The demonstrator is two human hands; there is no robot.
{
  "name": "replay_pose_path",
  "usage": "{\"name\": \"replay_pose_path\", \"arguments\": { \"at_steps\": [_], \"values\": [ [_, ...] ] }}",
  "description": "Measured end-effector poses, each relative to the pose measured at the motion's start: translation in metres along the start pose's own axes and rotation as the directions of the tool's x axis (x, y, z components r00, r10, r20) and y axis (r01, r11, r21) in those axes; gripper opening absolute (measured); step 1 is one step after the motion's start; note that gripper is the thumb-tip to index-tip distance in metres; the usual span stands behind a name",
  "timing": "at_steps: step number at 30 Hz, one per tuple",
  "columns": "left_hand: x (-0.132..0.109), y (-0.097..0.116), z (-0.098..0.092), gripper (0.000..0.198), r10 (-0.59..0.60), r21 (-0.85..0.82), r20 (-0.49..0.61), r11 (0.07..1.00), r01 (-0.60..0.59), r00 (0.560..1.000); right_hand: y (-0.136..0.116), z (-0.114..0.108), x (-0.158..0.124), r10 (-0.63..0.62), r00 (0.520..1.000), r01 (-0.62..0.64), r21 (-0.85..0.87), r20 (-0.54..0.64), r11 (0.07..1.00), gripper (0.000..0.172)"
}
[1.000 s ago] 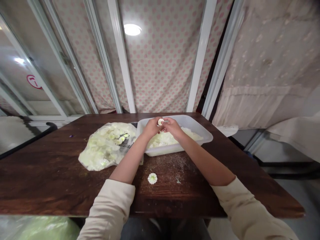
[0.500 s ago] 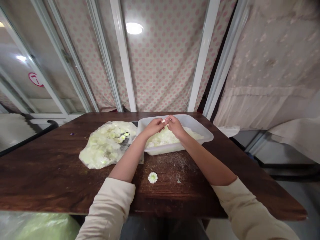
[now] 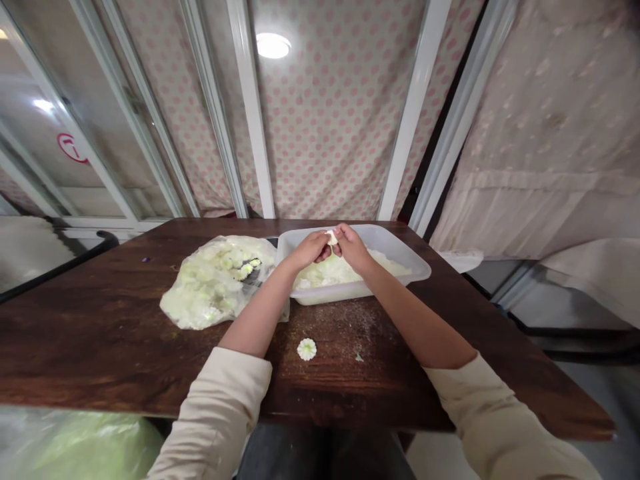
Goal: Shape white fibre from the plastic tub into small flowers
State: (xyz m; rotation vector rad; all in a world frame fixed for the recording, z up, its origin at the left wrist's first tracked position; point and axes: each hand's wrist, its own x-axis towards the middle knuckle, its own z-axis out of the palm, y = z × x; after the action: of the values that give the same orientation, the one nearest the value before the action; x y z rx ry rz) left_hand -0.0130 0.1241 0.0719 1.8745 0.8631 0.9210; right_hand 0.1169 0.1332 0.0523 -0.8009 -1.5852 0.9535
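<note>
Both hands meet above the white plastic tub [image 3: 417, 265], fingers closed on a small whitish flower piece [image 3: 331, 237]. My left hand [image 3: 311, 249] pinches it from the left, and my right hand [image 3: 351, 247] grips its right side; the fingers partly cover it. Below them, pale whitish-yellow pieces [image 3: 334, 272] lie loose in the tub. A single white flower head with a greenish centre [image 3: 307, 349] rests on the table between my forearms. Left of the tub, a clear plastic bag [image 3: 200, 293] holds many similar pale flowers.
The dark wooden table [image 3: 100, 320] is dusted with fine crumbs before the tub. A plastic bag with light green contents [image 3: 100, 447] sits below the front left edge. Behind the table are white-framed glass panels with a dotted curtain [image 3: 330, 120]. A black chair arm [image 3: 90, 253] is at left.
My hands stay together over the tub, their fingers shifting slightly around the flower piece, which now shows more between the fingertips. The whole view has tilted a little.
</note>
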Motion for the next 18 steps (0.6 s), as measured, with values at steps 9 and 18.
{"name": "replay_pose_path", "arguments": {
  "at_steps": [9, 18],
  "values": [
    [-0.0020, 0.0000, 0.0004, 0.052, 0.077, 0.198, -0.145, 0.979, -0.047, 0.986, 0.0006, 0.0027, -0.0014, 0.066, 0.992, -0.070, 0.039, 0.105, 0.997, 0.027],
    [-0.0032, -0.0002, 0.0047, 0.052, -0.004, 0.153, 0.009, 0.988, 0.002, 1.000, 0.0029, -0.0019, 0.0002, 0.065, 0.998, -0.064, 0.034, -0.019, 0.997, 0.030]
  ]
}}
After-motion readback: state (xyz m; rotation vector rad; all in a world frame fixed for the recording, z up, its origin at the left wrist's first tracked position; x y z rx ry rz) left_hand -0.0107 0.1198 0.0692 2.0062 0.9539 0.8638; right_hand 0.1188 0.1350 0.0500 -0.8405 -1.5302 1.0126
